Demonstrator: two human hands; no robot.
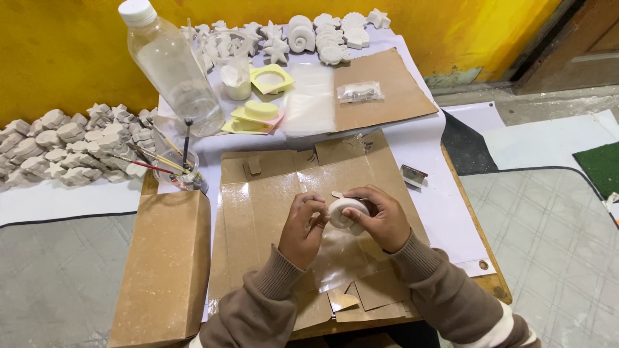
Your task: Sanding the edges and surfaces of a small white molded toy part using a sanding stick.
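Observation:
Both my hands meet over the middle of a flattened cardboard sheet (271,187) covered with clear tape. My right hand (382,219) cups a small white plaster piece (343,211), rounded like a shell. My left hand (302,227) pinches the piece's left edge with thumb and fingers. The piece is held a little above the cardboard. A thin stick tip shows just above it.
A clear plastic bottle (173,67), a glass with brushes (180,169), yellow moulds (258,115), a plastic cup (237,78) and a small bag (359,91) stand behind. White plaster shells line the wall (322,32) and the floor at left (71,142). A cardboard box (164,258) sits at left.

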